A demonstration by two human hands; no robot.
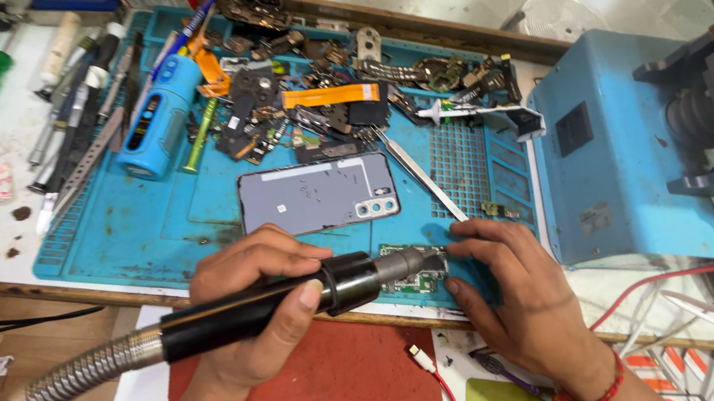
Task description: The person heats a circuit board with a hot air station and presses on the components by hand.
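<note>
My left hand [249, 313] grips a black hot-air wand [296, 297] with a metal hose trailing to the lower left. Its metal nozzle [408, 266] points at a small green circuit board [412, 281] on the blue work mat [149, 240]. My right hand [517, 294] rests on the mat beside the board and holds long metal tweezers [421, 176], whose tips meet the board. A grey phone back [318, 194] lies flat on the mat just beyond my hands.
A heap of phone parts and flex cables [320, 98] covers the mat's far side. A blue cylinder [152, 116] and hand tools [74, 115] lie at left. A blue machine [617, 147] stands at right. Red and white wires [696, 315] run by my right wrist.
</note>
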